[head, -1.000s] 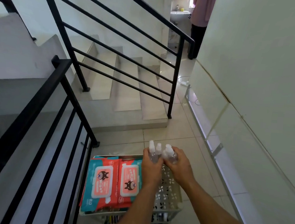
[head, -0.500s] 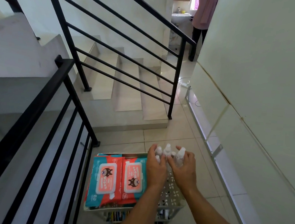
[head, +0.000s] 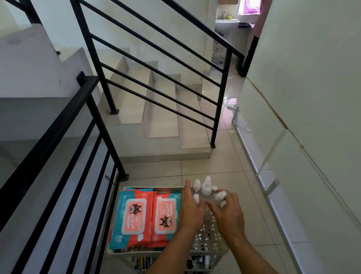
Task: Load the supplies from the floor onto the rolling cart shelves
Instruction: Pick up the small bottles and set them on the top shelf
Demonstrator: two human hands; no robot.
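A white perforated rolling cart (head: 210,236) stands at the bottom centre. Two red-and-teal wipes packs (head: 147,216) lie on the left of its top shelf. Several small clear bottles with white caps (head: 206,185) stand clustered at the shelf's far right corner. My left hand (head: 191,211) cups the cluster from the left, and one cap shows between its thumb and fingers. My right hand (head: 228,214) curls over the bottles from the right, its fingers round the caps. The lower shelves are mostly hidden, with pens and small items showing through.
A black stair railing (head: 81,172) runs close along the cart's left side. Tiled steps (head: 165,122) rise ahead. A white wall (head: 316,126) with a metal frame (head: 266,182) at its foot lines the right. A person stands by a sink (head: 226,23) in the far doorway.
Both hands have lowered the cluster of bottles onto the far right corner of the top shelf. The fingers have loosened and spread around the caps.
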